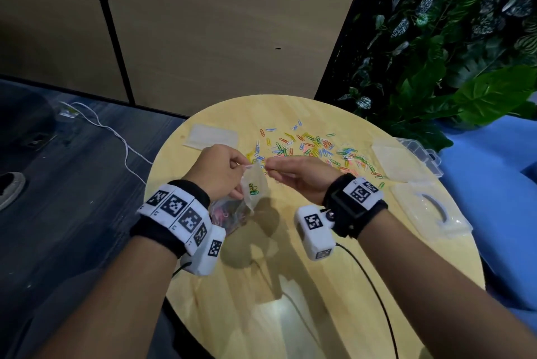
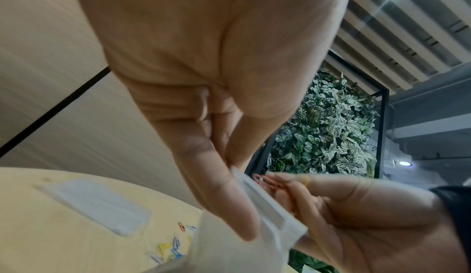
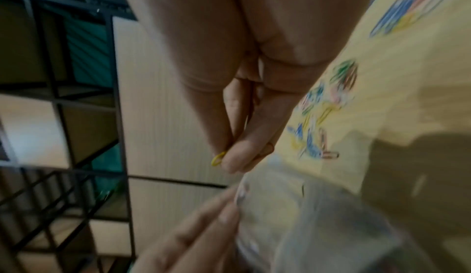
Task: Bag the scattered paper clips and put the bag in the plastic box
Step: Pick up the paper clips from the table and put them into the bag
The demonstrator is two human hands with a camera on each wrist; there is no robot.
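My left hand [image 1: 223,168] pinches the rim of a small clear zip bag [image 1: 254,184], held above the round wooden table [image 1: 290,286]; several coloured clips lie inside it. In the left wrist view the bag's white rim [image 2: 257,197] sits under my thumb. My right hand [image 1: 286,168] is at the bag's mouth and pinches paper clips; a yellow one [image 3: 218,159] and a red one [image 2: 270,182] show at the fingertips. Many coloured paper clips [image 1: 316,148] lie scattered on the table beyond my hands. The clear plastic box [image 1: 418,152] stands open at the right edge.
An empty zip bag [image 1: 210,135] lies flat at the table's far left. A clear lid with a handle [image 1: 430,207] rests at the right, near the edge. A plant wall [image 1: 453,39] rises behind. A white cable [image 1: 110,132] runs over the floor on the left.
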